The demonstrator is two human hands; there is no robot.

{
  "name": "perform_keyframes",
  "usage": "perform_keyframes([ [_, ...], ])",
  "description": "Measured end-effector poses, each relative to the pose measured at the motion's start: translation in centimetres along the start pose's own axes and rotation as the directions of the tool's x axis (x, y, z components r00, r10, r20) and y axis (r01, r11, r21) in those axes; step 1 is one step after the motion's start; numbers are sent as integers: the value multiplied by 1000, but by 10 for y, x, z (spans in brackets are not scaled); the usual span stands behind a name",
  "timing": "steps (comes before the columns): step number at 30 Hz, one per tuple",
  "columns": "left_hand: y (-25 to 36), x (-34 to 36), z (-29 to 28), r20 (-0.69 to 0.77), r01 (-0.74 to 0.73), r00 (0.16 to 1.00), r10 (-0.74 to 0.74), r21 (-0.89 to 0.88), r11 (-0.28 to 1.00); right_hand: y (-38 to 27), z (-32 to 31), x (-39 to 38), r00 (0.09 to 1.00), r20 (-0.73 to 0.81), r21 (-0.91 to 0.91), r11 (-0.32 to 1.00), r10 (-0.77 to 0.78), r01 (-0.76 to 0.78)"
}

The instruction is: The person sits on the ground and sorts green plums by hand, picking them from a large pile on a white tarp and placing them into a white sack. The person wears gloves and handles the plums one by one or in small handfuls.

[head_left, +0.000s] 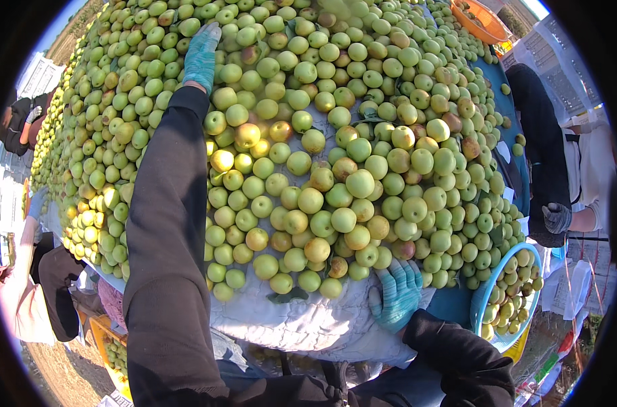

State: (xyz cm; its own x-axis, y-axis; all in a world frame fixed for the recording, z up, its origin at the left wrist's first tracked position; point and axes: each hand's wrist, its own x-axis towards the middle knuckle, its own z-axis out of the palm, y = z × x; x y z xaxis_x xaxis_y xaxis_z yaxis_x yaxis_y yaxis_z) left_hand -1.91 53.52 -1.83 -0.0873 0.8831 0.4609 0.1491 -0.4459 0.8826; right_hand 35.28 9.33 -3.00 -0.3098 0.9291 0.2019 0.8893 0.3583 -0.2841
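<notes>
My left hand (200,55), in a teal glove, stretches far up onto the heap of round green fruit (359,183), its fingers extended over the fruit at the top. Near the front edge of the heap, my right hand (395,294), gloved alike, lies with fingers spread on the pale quilted cloth (288,319), its fingertips touching the lowest fruit. Some fruit has yellow or reddish-brown patches. My left sleeve hides part of the heap.
A blue basin (479,315) of fruit stands at right, an orange basket (482,24) at upper right, an orange crate (100,324) at lower left. Co-workers sit at left (59,285), upper left (20,119) and right (539,156). Stacked white crates (549,54) stand behind.
</notes>
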Motion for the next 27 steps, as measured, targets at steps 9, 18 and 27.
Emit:
perform_keyframes([
  [9, 114, -85, 48, 653, -488, 757, 10, 556, 673, 3, 0, -1, 999, 16, 36, 999, -28, 27],
  [18, 154, -155, 60, 436, -469, 560, -704, 868, 164, 4, 0, -2, 1000, -10, 46, 999, -28, 28],
  [27, 140, -101, 70, 557, -563, 418, -718, 779, 277, 3, -1, -2, 999, -16, 40, 999, -28, 28],
])
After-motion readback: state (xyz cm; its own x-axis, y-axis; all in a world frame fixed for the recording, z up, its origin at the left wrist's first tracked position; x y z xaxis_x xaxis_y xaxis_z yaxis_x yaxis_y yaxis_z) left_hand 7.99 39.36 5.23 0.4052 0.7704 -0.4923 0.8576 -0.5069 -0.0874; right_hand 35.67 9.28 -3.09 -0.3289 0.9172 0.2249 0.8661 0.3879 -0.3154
